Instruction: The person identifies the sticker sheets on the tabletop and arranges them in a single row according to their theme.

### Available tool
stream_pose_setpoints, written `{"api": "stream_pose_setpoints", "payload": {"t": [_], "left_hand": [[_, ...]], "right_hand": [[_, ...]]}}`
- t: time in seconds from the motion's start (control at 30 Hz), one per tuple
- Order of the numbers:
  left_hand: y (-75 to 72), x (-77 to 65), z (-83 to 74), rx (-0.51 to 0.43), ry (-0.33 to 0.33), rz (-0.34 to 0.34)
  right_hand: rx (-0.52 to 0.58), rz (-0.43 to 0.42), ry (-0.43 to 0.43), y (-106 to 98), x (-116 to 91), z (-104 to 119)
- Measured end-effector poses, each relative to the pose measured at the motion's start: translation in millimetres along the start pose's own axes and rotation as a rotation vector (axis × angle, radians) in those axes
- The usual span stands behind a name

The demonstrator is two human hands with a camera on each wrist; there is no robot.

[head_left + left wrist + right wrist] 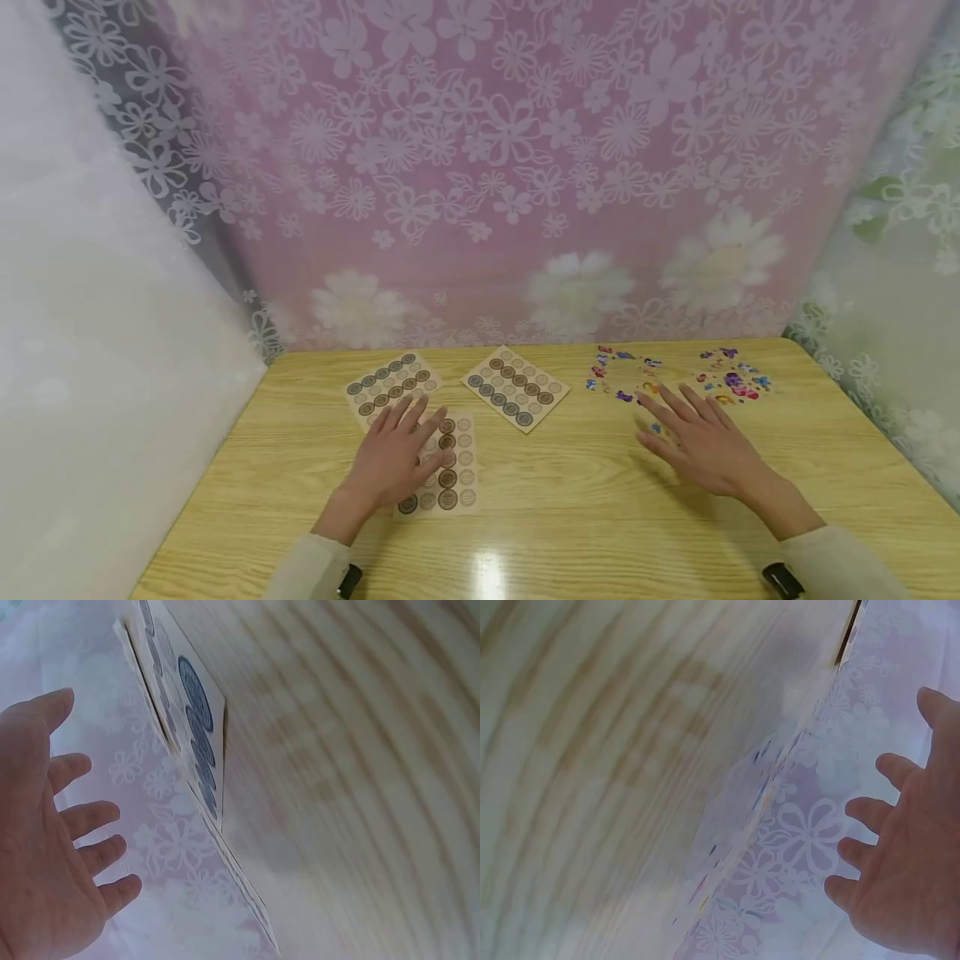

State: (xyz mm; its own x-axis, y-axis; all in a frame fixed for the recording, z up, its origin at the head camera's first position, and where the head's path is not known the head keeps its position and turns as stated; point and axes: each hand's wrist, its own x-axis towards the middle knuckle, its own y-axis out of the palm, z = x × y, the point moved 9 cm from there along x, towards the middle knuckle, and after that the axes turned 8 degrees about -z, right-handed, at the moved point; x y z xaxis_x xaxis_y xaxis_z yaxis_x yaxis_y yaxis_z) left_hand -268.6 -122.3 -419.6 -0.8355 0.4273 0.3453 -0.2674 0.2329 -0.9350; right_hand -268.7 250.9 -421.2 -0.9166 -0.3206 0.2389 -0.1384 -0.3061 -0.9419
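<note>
left hand (390,458) and right hand (707,454) are held above the table (558,508), fingers straight and spread, nothing gripped.
the diamond-turned sheet (516,389) is seen whole; nearer and left of it, the near sheet (466,477) is partly hidden by the left hand. at its left, the far-left sheet (393,383) is slightly overlapped. right of it, small colourful shapes (732,380) are partly blocked by the right hand; behind it, the table is backed by a floral curtain (517,167).

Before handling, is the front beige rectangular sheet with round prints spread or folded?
Spread: the sheet lies flat on the yellow woodgrain table, prints showing; the left hand hides part.
</note>
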Motion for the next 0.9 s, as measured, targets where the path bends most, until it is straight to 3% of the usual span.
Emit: {"api": "stream_pose_setpoints", "payload": {"t": [0.37,0.67,0.9], "left_hand": [[-15.0,-10.1,23.0,-0.018,-0.048,-0.071],[-18.4,-17.3,45.5,-0.157,-0.153,-0.108],[-19.6,-22.0,60.3,-0.244,-0.224,-0.129]], "right_hand": [[0.038,-0.07,-0.025,-4.8,7.2,15.1],[0.114,-0.129,-0.016,-7.7,17.1,35.4],[0.274,-0.134,-0.01,0.6,30.1,62.9]]}}
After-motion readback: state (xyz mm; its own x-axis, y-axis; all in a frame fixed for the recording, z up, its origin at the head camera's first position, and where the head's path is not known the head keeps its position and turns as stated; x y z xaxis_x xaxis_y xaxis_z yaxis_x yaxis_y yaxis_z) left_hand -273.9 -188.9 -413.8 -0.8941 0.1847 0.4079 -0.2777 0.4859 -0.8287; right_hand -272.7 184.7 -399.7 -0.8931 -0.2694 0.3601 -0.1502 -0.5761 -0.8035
